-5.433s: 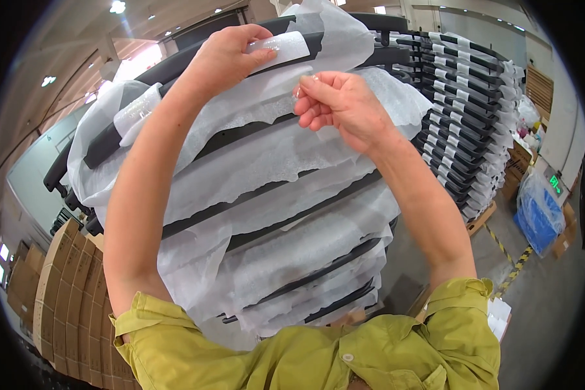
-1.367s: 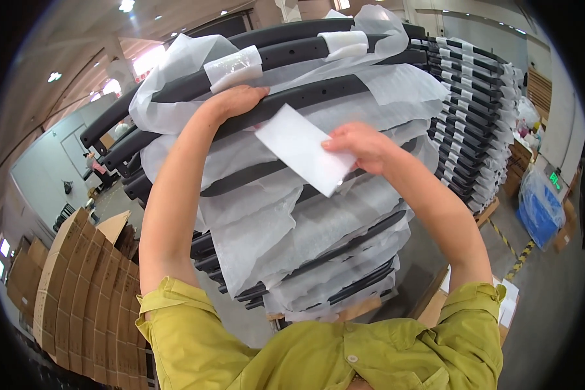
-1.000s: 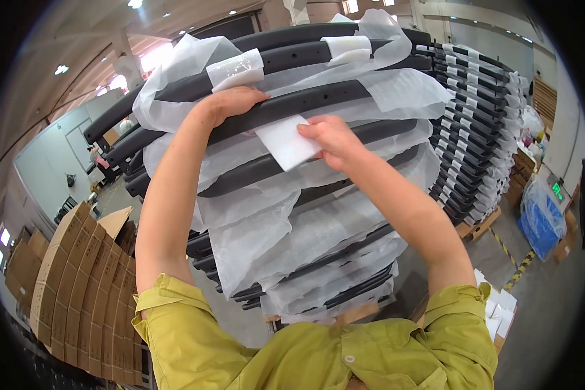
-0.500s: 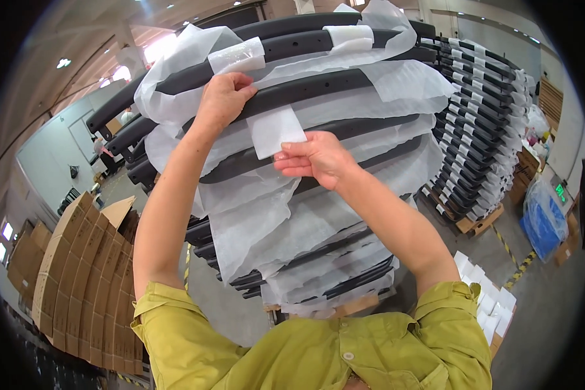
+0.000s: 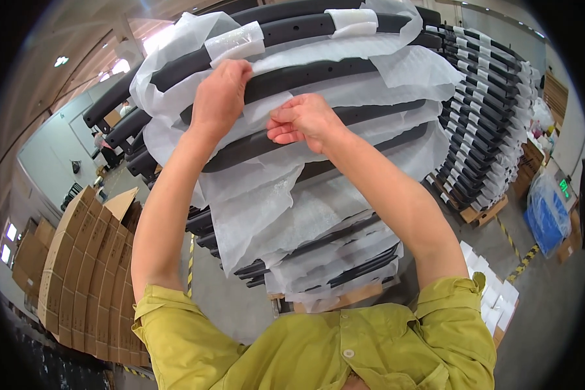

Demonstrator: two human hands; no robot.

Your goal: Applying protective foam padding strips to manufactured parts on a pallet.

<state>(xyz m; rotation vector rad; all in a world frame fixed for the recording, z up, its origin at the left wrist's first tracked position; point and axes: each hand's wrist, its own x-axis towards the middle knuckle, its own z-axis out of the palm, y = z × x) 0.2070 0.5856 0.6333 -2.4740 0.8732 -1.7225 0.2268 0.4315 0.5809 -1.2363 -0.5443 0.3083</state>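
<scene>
A small white foam sheet (image 5: 261, 107) lies between my hands, against a dark curved bar (image 5: 292, 79) in a tall stack. My right hand (image 5: 307, 121) is closed at the sheet's right edge, thumb and fingers pinched together. My left hand (image 5: 220, 97) is closed at the left part of the same bar, its fingertips bent over the upper edge; what they hold is hidden. Just above, another bar (image 5: 297, 28) carries two white foam wraps (image 5: 235, 43). Thin white sheeting (image 5: 416, 70) hangs between the layers of bars.
A second stack of dark bars (image 5: 478, 117) with white wraps stands at the right. Flat brown cartons (image 5: 84, 279) are stacked at the left. White pieces (image 5: 494, 292) lie in a pile at the lower right. A blue bag (image 5: 547, 221) sits beyond yellow-black floor tape (image 5: 523, 263).
My right hand has moved up towards the bar, and the foam sheet has gone from hanging down to lying mostly hidden behind the hands. The left hand's fingers have curled further over the bar.
</scene>
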